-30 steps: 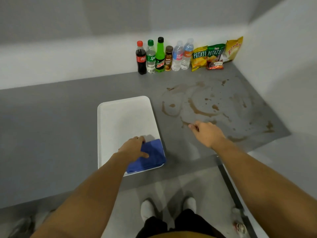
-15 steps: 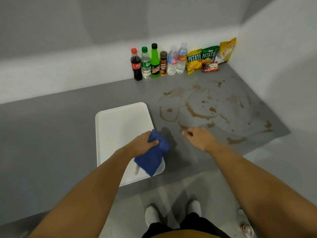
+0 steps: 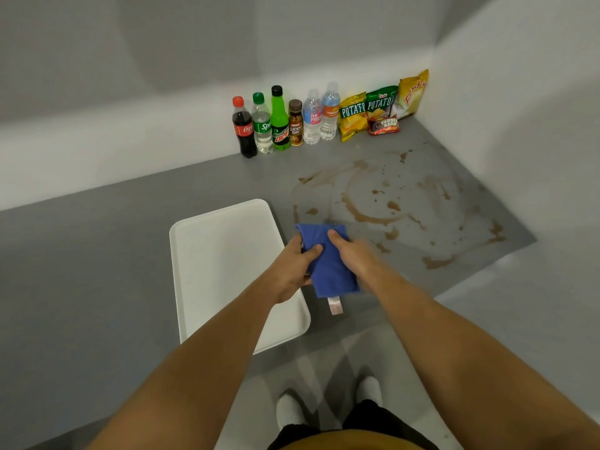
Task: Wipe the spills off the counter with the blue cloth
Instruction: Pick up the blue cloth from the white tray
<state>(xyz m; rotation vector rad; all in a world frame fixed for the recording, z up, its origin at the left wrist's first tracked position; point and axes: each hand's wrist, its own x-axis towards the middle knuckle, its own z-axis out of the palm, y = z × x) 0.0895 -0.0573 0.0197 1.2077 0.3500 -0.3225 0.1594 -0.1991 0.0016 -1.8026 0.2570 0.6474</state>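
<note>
Cloth point(image 3: 328, 264), clenched between left hand point(image 3: 293, 271) and right hand point(image 3: 352, 254) just above the counter point(image 3: 97, 254) (beside the tray point(image 3: 220, 254)), runs lengthwise away from the body, with the spills point(image 3: 389, 209) ahead and rightward, nearer the right hand.

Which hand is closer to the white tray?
Left. The left hand is over the white tray's right edge, holding the blue cloth. The right hand grips the cloth's other side, farther off.

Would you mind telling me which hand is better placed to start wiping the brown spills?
Right hand: it shares the blue cloth and sits nearest the brown spills; the left hand is beside the white tray.
</note>
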